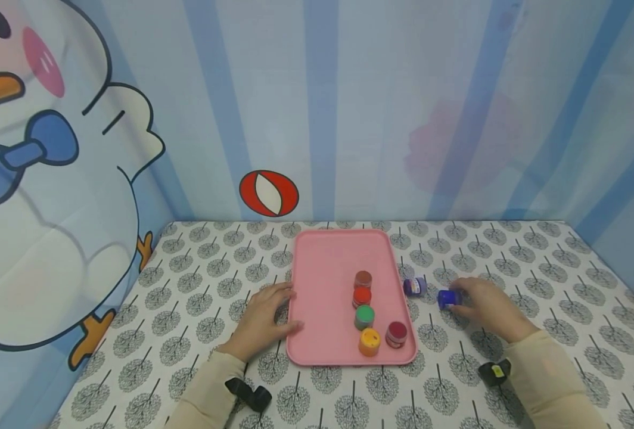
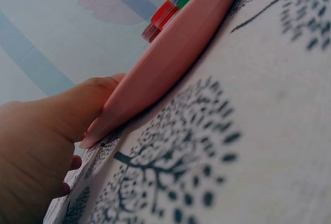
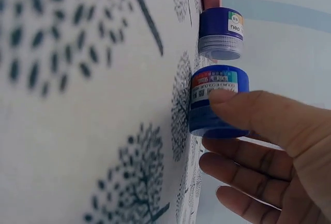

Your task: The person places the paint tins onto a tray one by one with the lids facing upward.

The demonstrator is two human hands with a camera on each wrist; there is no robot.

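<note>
My right hand (image 1: pixel 490 307) pinches a small dark blue paint jar (image 3: pixel 220 100) between thumb and fingers, right of the pink tray (image 1: pixel 322 256). The jar lies on its side with its printed label showing. Between it and the tray, a purple paint jar (image 1: pixel 415 286) also lies on its side on the cloth. My left hand (image 1: pixel 260 319) rests at the tray's left rim, thumb over the edge. On the tray's right half stand brown (image 1: pixel 363 279), red (image 1: pixel 362 296), green (image 1: pixel 364 317), yellow-orange (image 1: pixel 369 342) and dark red (image 1: pixel 396 334) paint jars.
A white cloth (image 1: pixel 188 333) with grey tree prints covers the table. Behind it hangs a striped blue curtain (image 1: pixel 365 119) with cartoon pictures. Each wrist wears a dark strap-on device, such as the one on the left sleeve (image 1: pixel 248 394).
</note>
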